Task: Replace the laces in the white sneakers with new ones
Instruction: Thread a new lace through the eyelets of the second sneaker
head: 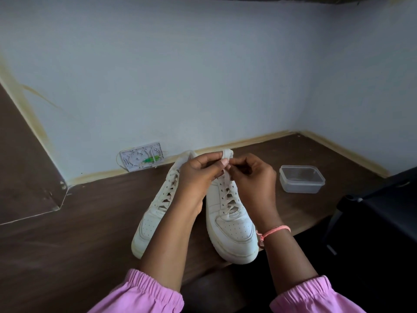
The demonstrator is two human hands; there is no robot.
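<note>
Just under my two hands, on the dark wooden table (90, 222), stand the two white sneakers, toes pointing toward me so the lace rows face up and are easy to reach. My left hand (198, 175) and my right hand (252, 177) meet at the top of the right sneaker (230, 222), close to its tongue (227, 153). Both have the fingers curled, and the thumb and first finger of each seem to pinch the lace (226, 170) where it comes out of the upper eyelets; I cannot tell if it is a knot or a loose end. I judge I hold it with both hands because one steadies while the other pulls, so this is probably the loosening of the old lace. The left sneaker (155, 213) lies below my left wrist, partly hidden by that arm, with its laces threaded. To the right of my right hand, well apart, is a clear plastic box with a lid (301, 179); I cannot see what is inside. Beyond my left hand, against the wall, leans a small white plate with something green (142, 160).
</note>
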